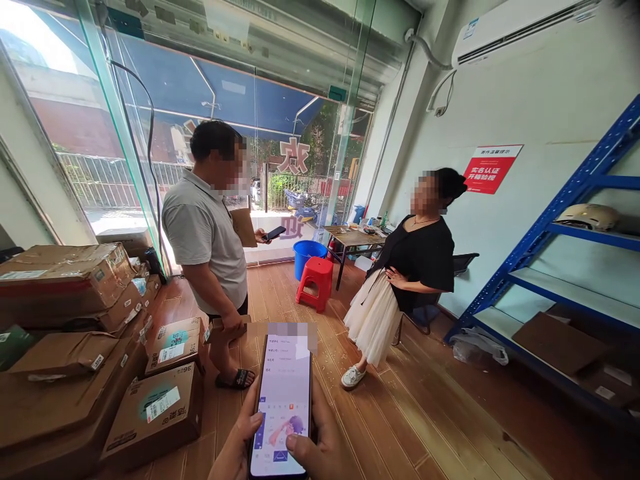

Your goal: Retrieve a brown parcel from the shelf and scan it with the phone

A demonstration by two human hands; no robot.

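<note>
1. Far left: brown cardboard boxes [65, 280] are stacked on the floor against the glass front; a lower box [155, 413] with a white label lies nearest the camera. None is opened or held.
2. A person in a grey shirt [205, 233] stands by the stack, a dark handset [274, 233] in one hand and a flat brown parcel [244, 227] tucked against the chest. These hands belong to a co-worker.
3. Bottom centre: a phone [283, 407] is held upright before the camera, screen lit, showing a form with text lines above and a coloured panel below. The text is too small to read.
4. The left hand [240, 440] is wrapped round the phone's left edge, thumb resting on the screen margin; the grip is closed on the phone.
5. The right hand [320, 447] is closed round the right edge, its thumb laid on the lower screen near a button.
6. Judged progress: an entry on the phone appears under way, not finished; the boxes seem yet to be dealt with.
7. Right of centre: a red stool [315, 280] and blue bucket [309, 253] stand on the wooden floor; a person in a black top [425, 253] stands near a chair.
8. Far right: a blue rack [565, 200] carries a helmet [587, 217] and flat cardboard.
</note>
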